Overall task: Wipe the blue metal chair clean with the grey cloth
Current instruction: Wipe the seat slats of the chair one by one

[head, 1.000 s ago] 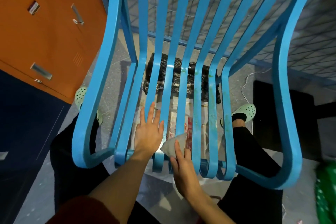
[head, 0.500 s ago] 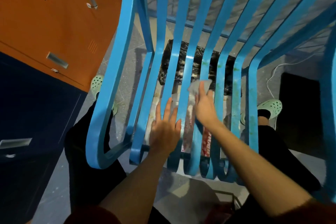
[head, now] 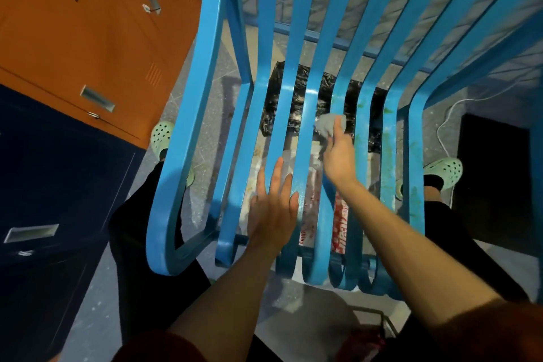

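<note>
On the chair seat: the slats of the blue metal chair [head: 188,114] run away from the person, and the slats toward its right edge carry greenish smears.
Grey cloth [head: 326,124]: bunched up against a middle slat near the seat's back edge, where the slats bend up into the backrest.
Right hand [head: 340,159]: grasping the cloth, one finger laid over its top.
Left hand [head: 273,209]: released and flat, fingers straight, resting on slats left of the middle, nearer the front edge.
Under the seat: a black bag [head: 296,106] toward the back and red-and-white printed wrapping [head: 340,223] toward the front.
Beside the chair: an orange cabinet [head: 88,38] and a dark blue cabinet [head: 44,185] on the left, and a white cable [head: 443,132] on the right.
</note>
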Demonstrator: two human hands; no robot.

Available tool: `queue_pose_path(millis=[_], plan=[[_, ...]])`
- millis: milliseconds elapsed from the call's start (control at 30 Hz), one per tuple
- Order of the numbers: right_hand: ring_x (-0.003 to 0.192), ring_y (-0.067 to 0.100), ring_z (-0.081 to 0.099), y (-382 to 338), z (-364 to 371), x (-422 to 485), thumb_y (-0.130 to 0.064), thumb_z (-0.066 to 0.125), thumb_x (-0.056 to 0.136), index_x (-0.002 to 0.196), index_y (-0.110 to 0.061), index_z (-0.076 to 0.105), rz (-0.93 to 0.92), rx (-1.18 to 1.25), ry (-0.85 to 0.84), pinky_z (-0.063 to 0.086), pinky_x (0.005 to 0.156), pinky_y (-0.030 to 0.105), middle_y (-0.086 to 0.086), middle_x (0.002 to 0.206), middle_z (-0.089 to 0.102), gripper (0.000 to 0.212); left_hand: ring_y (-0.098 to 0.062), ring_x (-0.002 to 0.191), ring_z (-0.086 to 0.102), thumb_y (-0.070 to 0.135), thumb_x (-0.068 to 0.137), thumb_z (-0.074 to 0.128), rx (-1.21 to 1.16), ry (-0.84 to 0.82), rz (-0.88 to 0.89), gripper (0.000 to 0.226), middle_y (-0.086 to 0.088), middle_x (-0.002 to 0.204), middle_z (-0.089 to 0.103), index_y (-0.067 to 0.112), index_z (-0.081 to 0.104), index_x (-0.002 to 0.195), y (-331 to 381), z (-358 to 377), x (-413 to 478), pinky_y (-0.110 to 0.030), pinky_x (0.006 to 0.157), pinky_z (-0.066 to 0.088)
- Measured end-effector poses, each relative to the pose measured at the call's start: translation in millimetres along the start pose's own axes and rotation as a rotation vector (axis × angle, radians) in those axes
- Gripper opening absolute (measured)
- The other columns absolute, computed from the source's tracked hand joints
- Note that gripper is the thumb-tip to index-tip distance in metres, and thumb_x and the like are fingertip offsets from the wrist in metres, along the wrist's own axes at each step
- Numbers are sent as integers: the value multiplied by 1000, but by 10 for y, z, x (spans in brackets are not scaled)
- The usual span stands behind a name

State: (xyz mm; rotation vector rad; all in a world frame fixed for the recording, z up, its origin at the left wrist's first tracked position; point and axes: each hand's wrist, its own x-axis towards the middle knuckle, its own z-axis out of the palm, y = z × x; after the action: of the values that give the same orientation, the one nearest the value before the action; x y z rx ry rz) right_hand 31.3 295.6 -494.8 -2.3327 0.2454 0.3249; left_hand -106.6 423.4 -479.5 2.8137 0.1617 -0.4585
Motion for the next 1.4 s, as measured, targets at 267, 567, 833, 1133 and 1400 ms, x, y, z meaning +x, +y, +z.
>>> queue_pose_path(millis=[267,567,833,1133,1400], plan=[[136,21,41,361,116,-1474,-29,31,105,148,-50,9,-2,121,-95,34,115,41,7,151,36,52,-34,152,-9,45,101,-4,151,-35,39,64,-9,165,-18,15,-2,159,-68,188,69,-47,109,43],[148,14,20,575,138,-2181,-31,29,105,149,-55,0,-51,144,-91,22,121,47,-9,159,19,58,-33,152,-15,43,102,-5,217,4,103,66,-14,164,-12,13,9,159,-79,161,75,-50,122,20],[129,23,45,426,144,-1475,-28,30,106,151,-45,7,-3,105,-66,37,113,45,9,144,39,53,-34,152,-9,49,104,12,97,14,30,62,-1,164,-20,22,8,159,-4,79,22,-45,105,48],[76,21,43,24,17,-6,-18,30,107,157,-23,9,-4,-97,-16,31,65,32,22,117,52,55,-41,151,7,39,109,7,59,31,108,56,-12,165,3,11,22,156,-38,128,39,-55,113,36],[111,35,53,-260,-16,722,-10,36,103,157,-14,0,174,-18,128,42,85,41,20,151,34,65,-32,141,26,41,99,41,36,128,7,50,0,162,28,23,48,146,45,-63,2,-37,76,60]])
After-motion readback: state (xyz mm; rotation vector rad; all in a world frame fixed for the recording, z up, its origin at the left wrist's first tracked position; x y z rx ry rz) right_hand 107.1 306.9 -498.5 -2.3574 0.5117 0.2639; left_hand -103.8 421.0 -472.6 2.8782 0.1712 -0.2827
